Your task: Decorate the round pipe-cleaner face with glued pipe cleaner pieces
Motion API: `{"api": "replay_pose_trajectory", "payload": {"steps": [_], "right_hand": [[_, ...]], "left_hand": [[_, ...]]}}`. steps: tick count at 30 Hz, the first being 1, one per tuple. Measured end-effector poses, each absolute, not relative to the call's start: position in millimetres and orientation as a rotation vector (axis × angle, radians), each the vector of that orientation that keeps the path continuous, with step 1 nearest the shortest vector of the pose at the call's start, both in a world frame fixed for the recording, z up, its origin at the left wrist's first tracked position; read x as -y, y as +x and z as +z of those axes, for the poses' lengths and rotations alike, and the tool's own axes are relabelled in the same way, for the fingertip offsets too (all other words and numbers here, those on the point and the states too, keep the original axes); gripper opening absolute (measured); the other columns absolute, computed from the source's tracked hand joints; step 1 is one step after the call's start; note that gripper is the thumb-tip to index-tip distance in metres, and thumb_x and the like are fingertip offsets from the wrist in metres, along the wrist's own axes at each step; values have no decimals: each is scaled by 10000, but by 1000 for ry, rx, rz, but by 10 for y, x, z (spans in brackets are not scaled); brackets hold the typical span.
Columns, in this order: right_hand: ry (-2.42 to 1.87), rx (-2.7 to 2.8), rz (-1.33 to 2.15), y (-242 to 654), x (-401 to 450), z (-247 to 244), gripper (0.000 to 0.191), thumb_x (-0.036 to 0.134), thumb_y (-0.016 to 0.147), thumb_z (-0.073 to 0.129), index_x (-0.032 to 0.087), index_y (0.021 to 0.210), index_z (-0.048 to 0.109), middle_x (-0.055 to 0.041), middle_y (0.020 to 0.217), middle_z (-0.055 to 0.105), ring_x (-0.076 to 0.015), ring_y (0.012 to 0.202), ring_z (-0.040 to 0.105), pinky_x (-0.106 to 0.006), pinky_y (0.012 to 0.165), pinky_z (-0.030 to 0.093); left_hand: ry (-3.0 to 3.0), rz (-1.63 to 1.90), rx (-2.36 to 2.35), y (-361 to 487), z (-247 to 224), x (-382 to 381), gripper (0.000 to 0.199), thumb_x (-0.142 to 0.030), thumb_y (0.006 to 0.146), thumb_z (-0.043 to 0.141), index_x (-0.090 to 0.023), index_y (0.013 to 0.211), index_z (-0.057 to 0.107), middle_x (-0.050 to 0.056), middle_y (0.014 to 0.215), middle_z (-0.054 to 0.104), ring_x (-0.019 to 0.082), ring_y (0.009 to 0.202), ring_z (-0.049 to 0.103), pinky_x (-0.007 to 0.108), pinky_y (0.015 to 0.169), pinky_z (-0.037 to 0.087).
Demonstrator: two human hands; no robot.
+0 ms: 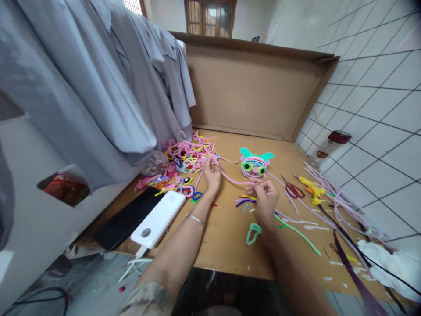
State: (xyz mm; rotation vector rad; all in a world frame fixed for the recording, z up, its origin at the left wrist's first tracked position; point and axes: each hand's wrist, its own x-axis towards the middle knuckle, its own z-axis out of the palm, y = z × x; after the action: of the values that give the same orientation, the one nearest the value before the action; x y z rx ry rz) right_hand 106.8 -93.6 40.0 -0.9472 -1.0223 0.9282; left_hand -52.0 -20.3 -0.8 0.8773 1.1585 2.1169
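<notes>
Two hands (237, 177), one pink strip (235, 181)

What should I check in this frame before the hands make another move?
1. Pink strip under control: ok, it runs between left hand and right hand.
2. Decorated face out of the hands' grip: ok, it sits on the table just beyond the right hand.
3. Scissors uncovered: ok, lying right of the right hand.
4. Yellow glue gun cool: cannot tell.
5. Spare strips beyond the left hand untangled: not ok, heaped together.
</notes>
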Motion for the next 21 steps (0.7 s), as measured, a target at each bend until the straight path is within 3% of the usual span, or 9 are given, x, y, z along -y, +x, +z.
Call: {"api": "replay_pose_trajectory", "payload": {"steps": [3,7,9,14,18,21], "right_hand": [[-890,1042,916,1056,939,435,228,284,692,682,206,599,489,-27,729,699,-126,598,626,-288,619,550],[-843,1091,947,1033,921,414,231,329,667,756,190,714,577,-40,841,715,-144,722,679,-310,734,570],[-830,1105,963,1016,901,390,245,341,661,763,190,751,593,-33,844,714,-138,694,679,-304,715,572],[-840,1198,973,991,764,473,234,363,692,721,199,844,652,21,642,651,-129,539,612,-285,575,533],[-839,1348,784,965,569,714,134,319,668,701,199,728,707,-20,743,682,-142,650,613,-288,631,516],[-861,1345,822,905,420,861,178,315,617,714,192,747,710,2,670,647,-131,608,581,-272,593,496]], "left_hand": [[956,2097,-1171,-464,-4,235,374,-203,774,623,-175,1145,590,44,888,633,127,633,589,254,626,490],[1130,2007,-1234,-420,-18,269,432,-257,832,590,-164,1251,541,63,935,645,116,610,580,238,574,477],[1264,1958,-1276,-406,-24,295,432,-266,856,563,-160,1274,537,74,963,654,118,624,585,242,586,480],[1586,1906,-1262,-352,-29,365,353,-249,893,510,-182,1229,595,102,1054,672,154,783,624,284,730,510],[1701,1899,-1199,-303,-24,390,343,-247,908,486,-186,1222,610,111,1072,678,174,847,635,312,792,513],[1767,1892,-1191,-285,-6,401,351,-227,914,470,-186,1236,606,107,1054,684,169,846,638,308,804,511]]}}
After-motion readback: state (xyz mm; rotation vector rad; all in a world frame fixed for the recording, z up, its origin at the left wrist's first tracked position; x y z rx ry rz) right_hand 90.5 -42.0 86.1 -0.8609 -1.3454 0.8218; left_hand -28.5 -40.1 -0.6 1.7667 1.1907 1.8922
